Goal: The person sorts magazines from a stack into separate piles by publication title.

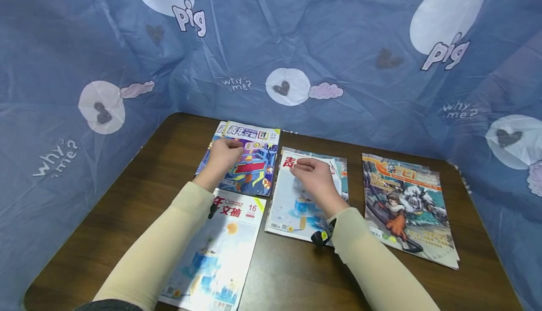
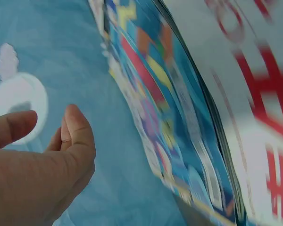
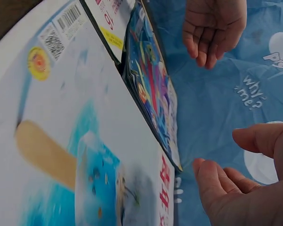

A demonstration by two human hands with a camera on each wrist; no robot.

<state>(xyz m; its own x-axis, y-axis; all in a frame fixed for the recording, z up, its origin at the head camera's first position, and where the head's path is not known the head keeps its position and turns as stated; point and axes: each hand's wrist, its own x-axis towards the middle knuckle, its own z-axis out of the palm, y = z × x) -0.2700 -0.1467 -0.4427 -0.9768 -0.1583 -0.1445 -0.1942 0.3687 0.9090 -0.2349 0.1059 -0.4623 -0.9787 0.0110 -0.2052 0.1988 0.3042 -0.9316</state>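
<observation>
Over the upper left stack hovers my left hand (image 1: 222,158), its fingers loosely bent with a gap to the thumb. Below it lies a colourful purple-and-blue magazine (image 1: 264,160) on top of another. My right hand (image 1: 315,179) is above a white magazine (image 1: 288,198) with a blue ice-pop picture, and in the right wrist view its thumb and fingers (image 3: 212,181) are apart with nothing between them. A different magazine (image 1: 345,179) sticks out beneath that white one. Nearer to me, a matching white magazine (image 1: 237,250) lies partly behind my left forearm.
At the right, a stack of comic-style magazines (image 1: 406,207) lies slightly fanned. Everything rests on a dark brown wooden table (image 1: 292,278). A blue printed cloth (image 1: 254,43) hangs behind the table and along its sides.
</observation>
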